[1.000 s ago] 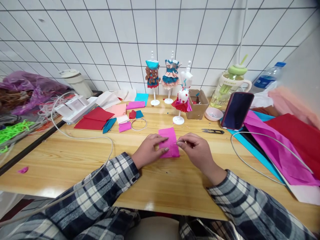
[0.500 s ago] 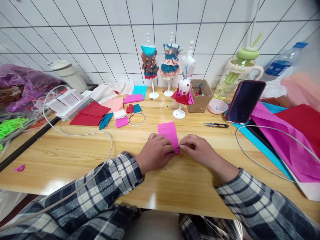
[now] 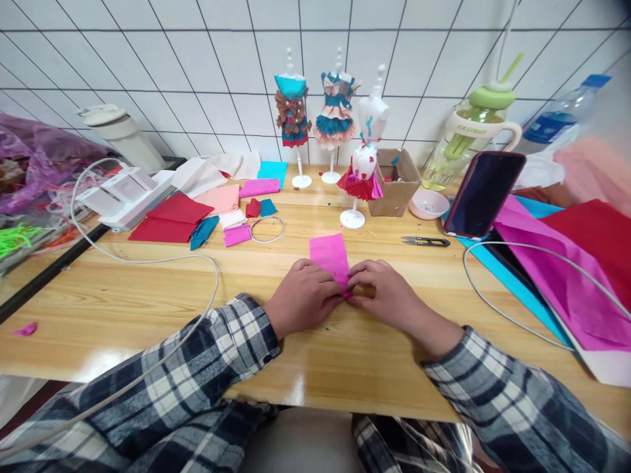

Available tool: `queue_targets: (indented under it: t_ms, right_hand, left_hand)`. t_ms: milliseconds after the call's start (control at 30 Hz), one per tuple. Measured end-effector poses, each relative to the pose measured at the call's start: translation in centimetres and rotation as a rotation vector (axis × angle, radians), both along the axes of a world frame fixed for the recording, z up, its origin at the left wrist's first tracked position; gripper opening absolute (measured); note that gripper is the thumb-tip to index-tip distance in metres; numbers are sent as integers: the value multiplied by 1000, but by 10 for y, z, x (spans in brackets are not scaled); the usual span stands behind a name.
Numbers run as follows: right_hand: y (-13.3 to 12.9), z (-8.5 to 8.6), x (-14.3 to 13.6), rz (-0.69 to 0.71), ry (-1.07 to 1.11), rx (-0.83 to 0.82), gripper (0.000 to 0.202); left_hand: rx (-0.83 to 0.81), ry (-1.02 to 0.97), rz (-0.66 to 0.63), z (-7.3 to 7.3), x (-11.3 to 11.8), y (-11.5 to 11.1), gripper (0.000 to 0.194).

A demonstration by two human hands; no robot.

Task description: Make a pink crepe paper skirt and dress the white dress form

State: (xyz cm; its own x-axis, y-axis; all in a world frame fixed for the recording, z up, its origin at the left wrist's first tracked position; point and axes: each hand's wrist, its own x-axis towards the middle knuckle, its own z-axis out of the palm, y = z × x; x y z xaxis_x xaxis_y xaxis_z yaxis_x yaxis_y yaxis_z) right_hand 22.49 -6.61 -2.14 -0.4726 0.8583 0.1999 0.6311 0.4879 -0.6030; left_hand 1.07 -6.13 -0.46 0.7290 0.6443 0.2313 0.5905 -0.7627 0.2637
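A small rectangle of magenta crepe paper [image 3: 329, 252] lies on the wooden table in front of me. My left hand [image 3: 306, 295] rests over its lower left part, with the fingers closed on the near edge. From the other side, my right hand [image 3: 382, 289] pinches the lower right corner between thumb and fingers. The near edge looks gathered where the fingertips of both hands meet; the fingers hide part of it. Behind the paper stand three small white dress forms, one in a red and white paper dress [image 3: 362, 177].
Black thread snips [image 3: 425, 242] and a pink dish [image 3: 428, 205] lie right of centre, near a propped phone [image 3: 486, 194]. Cut paper pieces [image 3: 172, 218] and a wire ring [image 3: 267, 229] are at left. A white cable [image 3: 217, 282] crosses my left sleeve.
My right fingers have moved slightly left and closed in on the paper's corner. The near edge now looks more bunched. The whole view has shifted a little.
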Motion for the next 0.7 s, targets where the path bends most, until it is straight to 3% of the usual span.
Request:
queue_targets:
  t_ms: [233, 367, 700]
  right_hand:
    - [0, 0, -2, -1, -11, 19, 9]
    - [1, -2, -2, 8, -26, 14, 10]
    - [-1, 4, -5, -52, 4, -112, 11]
  left_hand:
    - [-24, -17, 23, 0, 2, 0, 18]
    - [41, -29, 65, -1, 5, -2, 19]
    - [127, -59, 45, -6, 7, 2, 13]
